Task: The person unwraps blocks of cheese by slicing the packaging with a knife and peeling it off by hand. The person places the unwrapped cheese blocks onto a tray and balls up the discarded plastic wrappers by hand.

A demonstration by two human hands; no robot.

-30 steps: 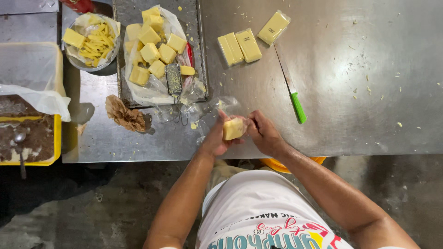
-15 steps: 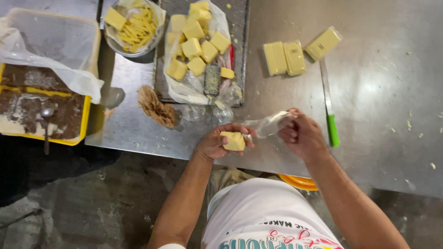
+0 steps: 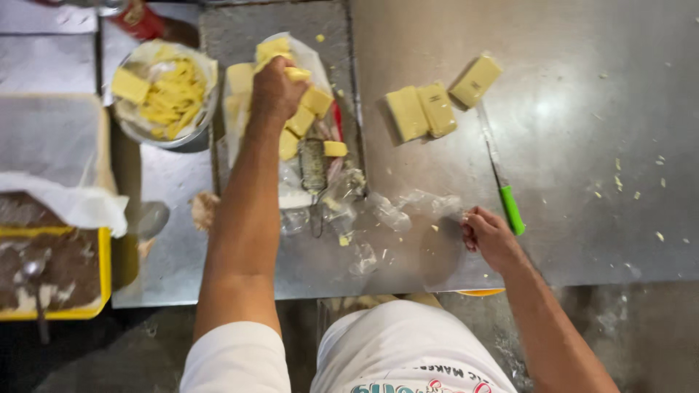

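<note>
The left hand (image 3: 275, 89) rests on the pile of yellow butter blocks (image 3: 306, 120) on the plastic-lined tray (image 3: 218, 29), fingers closed around one block. The right hand (image 3: 489, 234) pinches crumpled clear wrap (image 3: 408, 207) on the steel counter (image 3: 582, 145). The blocks look soft and greasy, best gripped lightly by their flat sides.

We have only one view, from the camera on the person's head. It looks almost straight down on the steel table (image 3: 582, 145), quite near. The person's own shirt fills the lower middle of the frame, and both forearms reach upward from there.
</note>
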